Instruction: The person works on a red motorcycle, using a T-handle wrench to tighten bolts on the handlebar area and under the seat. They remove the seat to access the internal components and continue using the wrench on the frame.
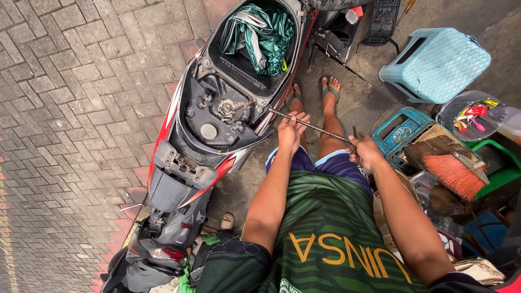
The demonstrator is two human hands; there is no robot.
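A long thin metal rod tool (320, 129) runs from my right hand (366, 152) across to the scooter. My right hand grips its handle end. My left hand (290, 132) is closed around the shaft near the middle. The rod's tip reaches the round fuel pump fitting (227, 108) in the open rear body of the scooter (211, 130), whose seat is lifted off. A green folded cloth (260, 35) lies in the scooter's storage bucket. My feet in sandals (328, 89) stand beside the scooter.
A light blue plastic stool (434, 62) stands at the upper right. Next to my right arm are a blue crate (399, 130), an orange-bristled brush (450, 173), a green container (496, 163) and a tray of small items (472, 114). Brick paving (76, 108) lies to the left.
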